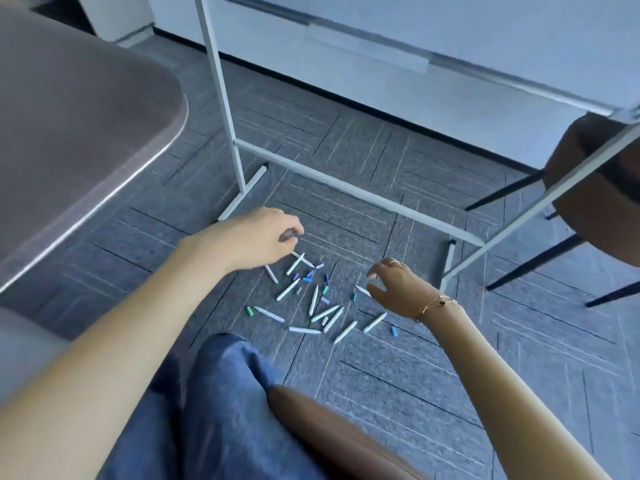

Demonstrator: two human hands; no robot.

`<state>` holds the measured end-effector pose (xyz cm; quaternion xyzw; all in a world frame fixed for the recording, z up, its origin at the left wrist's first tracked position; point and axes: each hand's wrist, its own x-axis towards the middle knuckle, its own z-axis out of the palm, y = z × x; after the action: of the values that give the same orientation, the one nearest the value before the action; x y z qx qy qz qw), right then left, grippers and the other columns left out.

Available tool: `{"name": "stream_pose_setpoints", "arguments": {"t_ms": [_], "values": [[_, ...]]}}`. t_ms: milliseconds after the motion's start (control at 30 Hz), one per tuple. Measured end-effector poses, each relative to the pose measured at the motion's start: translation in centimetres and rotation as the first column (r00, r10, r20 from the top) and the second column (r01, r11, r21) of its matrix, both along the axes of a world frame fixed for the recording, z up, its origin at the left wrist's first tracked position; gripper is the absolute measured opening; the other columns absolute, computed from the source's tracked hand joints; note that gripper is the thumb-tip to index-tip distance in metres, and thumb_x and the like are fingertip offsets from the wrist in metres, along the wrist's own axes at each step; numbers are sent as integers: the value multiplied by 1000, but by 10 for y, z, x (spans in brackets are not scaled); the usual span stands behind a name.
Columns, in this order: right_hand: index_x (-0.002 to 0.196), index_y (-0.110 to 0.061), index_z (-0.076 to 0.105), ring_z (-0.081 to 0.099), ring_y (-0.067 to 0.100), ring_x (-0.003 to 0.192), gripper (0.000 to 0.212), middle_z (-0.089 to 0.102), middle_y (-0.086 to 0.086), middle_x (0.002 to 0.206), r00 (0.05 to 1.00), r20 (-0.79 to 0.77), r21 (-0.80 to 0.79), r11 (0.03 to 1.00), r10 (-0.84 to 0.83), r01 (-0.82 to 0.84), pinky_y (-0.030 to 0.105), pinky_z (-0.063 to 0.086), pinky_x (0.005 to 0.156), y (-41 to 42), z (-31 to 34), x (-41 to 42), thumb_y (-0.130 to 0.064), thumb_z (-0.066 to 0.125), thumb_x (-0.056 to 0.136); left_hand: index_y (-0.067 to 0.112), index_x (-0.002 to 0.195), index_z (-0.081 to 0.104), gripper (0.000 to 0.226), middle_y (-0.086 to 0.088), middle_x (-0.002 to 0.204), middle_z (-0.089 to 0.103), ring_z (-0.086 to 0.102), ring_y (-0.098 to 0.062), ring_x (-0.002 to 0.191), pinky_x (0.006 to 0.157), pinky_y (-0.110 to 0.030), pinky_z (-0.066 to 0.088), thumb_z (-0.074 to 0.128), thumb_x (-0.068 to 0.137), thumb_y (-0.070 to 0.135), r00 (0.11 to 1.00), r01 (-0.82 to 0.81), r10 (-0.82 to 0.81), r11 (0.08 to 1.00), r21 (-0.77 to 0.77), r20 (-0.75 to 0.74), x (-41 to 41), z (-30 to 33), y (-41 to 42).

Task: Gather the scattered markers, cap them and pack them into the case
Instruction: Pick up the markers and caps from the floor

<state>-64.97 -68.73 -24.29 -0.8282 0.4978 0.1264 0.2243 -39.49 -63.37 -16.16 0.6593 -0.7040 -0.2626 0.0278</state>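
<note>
Roughly a dozen white markers (302,299) and about ten loose caps (307,279), blue, teal and purple, lie scattered on the grey carpet floor (398,382) between both hands. Left hand (266,237): grip curled, pinching something small and dark, unidentifiable. Right hand (394,285): fingers spread above one marker, holding nothing.

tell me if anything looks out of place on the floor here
Yes. White markers lie scattered at all angles on the grey carpet below the whiteboard stand, with loose caps lying apart from them. No case is in view.
</note>
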Motion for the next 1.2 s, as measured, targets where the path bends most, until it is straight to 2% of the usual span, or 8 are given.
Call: {"name": "stream_pose_setpoints", "arguments": {"t_ms": [367,533,633,767,833,967,1100,1200], "values": [[125,-10,52,47,28,120,32,48,11,129,997,42,169,984,-66,58,34,39,97,-45,-148,31,-23,43,97,27,113,64,24,5,105,64,59,-13,90,89,-36,50,49,94,22,983,-171,179,975,145,-44,45,-159,-68],[124,-8,51,49,28,118,31,49,12,127,987,33,259,955,-160,146,31,39,95,-68,-243,60,-20,42,98,26,111,63,22,7,87,63,60,-15,73,71,-32,52,48,95,23,991,-134,130,973,188,29,58,-253,-106],[122,-8,51,54,26,112,30,51,12,125,971,-10,349,910,-237,226,34,45,94,-72,-301,76,-20,40,97,28,114,61,23,6,97,64,60,-13,73,68,-31,53,47,95,24,991,-131,119,963,234,62,63,-313,-116],[124,-8,51,58,21,104,32,57,12,121,958,-65,465,841,-279,277,31,48,95,-66,-371,92,-21,40,98,28,117,56,22,7,98,64,53,-8,56,44,-21,37,44,98,28,985,-151,122,951,271,120,68,-382,-118],[122,-6,52,57,22,100,31,58,14,119,941,-99,493,806,-322,328,33,48,93,-64,-398,100,-19,40,97,25,111,59,20,4,96,63,52,-11,54,45,-23,38,47,97,30,978,-201,174,932,300,114,72,-412,-117],[86,-6,50,57,24,88,22,55,6,81,844,-264,518,670,-467,532,34,51,89,-61,-446,108,-20,40,98,18,88,63,29,3,72,60,46,-12,47,40,-21,33,47,95,40,945,-322,272,868,378,180,76,-469,-115],[122,4,45,60,21,69,39,62,12,88,650,-400,587,364,-646,723,36,57,80,-50,-487,114,-27,43,99,3,78,66,43,-6,64,64,56,-19,48,58,-33,56,51,94,40,881,-447,450,686,574,148,72,-531,-104],[108,0,54,56,11,51,34,56,5,73,551,-443,530,290,-707,797,24,55,56,-42,-504,118,-31,42,99,7,72,60,36,-7,63,66,61,-15,45,50,-28,57,55,92,37,784,-536,610,570,622,117,62,-561,-92]]}}
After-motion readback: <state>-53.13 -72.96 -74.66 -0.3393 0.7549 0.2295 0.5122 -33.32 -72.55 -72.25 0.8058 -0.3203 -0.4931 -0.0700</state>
